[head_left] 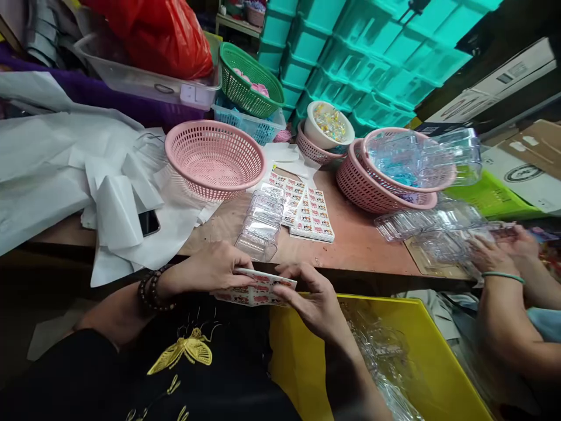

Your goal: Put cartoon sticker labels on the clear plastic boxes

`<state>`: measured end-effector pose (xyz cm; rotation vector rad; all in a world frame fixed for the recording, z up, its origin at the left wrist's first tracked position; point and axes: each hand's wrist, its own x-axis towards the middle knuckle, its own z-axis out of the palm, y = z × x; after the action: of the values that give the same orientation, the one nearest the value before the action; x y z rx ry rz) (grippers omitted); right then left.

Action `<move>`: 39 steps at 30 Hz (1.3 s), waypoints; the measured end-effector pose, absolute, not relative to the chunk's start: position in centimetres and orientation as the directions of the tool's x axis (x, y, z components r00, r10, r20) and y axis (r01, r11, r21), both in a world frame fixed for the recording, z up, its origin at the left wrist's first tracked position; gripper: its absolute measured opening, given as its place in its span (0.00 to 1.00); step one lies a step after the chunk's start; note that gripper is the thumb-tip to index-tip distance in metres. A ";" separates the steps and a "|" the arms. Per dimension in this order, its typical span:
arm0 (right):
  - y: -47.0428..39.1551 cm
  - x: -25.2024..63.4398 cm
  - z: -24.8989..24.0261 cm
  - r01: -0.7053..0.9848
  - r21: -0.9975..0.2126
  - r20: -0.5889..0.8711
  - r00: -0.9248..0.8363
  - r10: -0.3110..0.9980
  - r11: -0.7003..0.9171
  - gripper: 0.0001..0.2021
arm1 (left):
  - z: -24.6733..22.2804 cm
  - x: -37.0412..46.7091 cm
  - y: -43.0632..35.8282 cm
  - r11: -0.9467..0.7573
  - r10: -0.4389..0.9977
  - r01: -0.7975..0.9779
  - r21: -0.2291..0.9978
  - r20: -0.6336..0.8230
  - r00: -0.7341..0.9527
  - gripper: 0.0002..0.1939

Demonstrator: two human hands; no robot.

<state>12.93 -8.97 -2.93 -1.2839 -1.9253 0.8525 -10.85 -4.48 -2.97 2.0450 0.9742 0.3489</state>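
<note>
left hand (214,268) pinching sticker sheets (262,289), right hand (312,295) gripping their other end, sheets just in front of table (363,248), clear plastic boxes (262,221) on it just beyond, sticker stack (312,217) right of boxes

In the hands (313,298), the printed sheets (263,288) look like smooth paper; just beyond, clear boxes (262,221) of glossy plastic stand on a matt, wood-like surface (357,237).

Surface (357,248): moderately lit before you, dark below.
Clear trays (262,219): white glare faces you.
Sticker sheet (262,289): fine print soft.
Teal crates (368,44): stretched by your wide lens.
</note>
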 end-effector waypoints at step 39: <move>6.2 13.7 -3.1 0.073 -0.946 -0.318 -0.011 0.948 -0.316 0.21 | -6.8 -9.1 -3.1 -0.454 0.772 0.426 0.783 0.106 0.627 0.04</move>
<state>13.67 6.18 -3.08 -1.4885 -1.1085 1.4272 -9.15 -3.11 -6.76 2.1012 0.9340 0.5916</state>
